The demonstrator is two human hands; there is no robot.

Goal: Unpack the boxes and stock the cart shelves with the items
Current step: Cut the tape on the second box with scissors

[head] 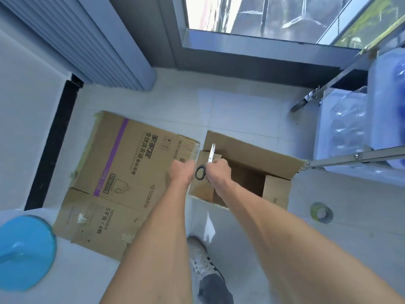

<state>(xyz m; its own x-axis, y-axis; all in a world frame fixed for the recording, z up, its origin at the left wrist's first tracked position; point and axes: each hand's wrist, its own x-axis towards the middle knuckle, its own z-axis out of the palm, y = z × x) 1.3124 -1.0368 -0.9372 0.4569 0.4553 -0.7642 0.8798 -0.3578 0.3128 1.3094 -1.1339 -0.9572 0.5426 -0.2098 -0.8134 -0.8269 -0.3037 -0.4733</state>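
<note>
**Scissors in hand over an opened carton; cart partly stocked**

While the brown corrugated cardboard box stands open on the pale tiled floor, its flaps turned outward, no contents can be made out in its dark interior; from this angle it appears empty or nearly so. Directly above its left flap, the right hand has its grip curled round the black loop handles of a pair of steel-bladed scissors, blades pointing away from the person. The left hand is just beside it, close to the handles; motion blur prevents telling whether its fingers are curled or loose.

Judgement: the step in hand is the cutting stage of unpacking, either finishing with this box or breaking it down. The next move calls for setting the scissors safely aside, or a controlled cut along a seam with the free hand kept off the blade line.

To the left, touching the open box, a flattened printed cardboard carton lies on the floor. At right, the metal-framed cart carries clear plastic-wrapped packs with blue contents on its shelves. A greenish roll of tape lies on the floor near the box. A round blue plastic item sits at lower left.
</note>
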